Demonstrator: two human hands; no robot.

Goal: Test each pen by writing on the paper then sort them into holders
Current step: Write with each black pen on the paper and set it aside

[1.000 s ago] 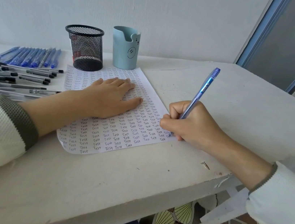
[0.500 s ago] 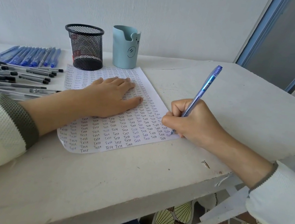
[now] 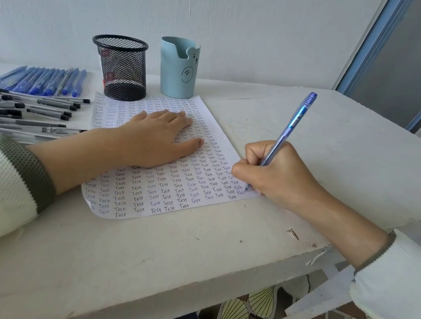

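From the head view, a blue see-through pen leans toward 1 o'clock, its tip on the paper at the sheet's 4 o'clock edge. The right hand grasps it; the left hand lies flat and relaxed on the sheet, which is filled with rows of "Test". The white tabletop is scuffed and stands against a pale wall. Two holders stand at the sheet's 12 o'clock: one black mesh holder and one light blue holder. At 9 o'clock lie a row of blue pens and a pile of grey pens, too crowded to count.
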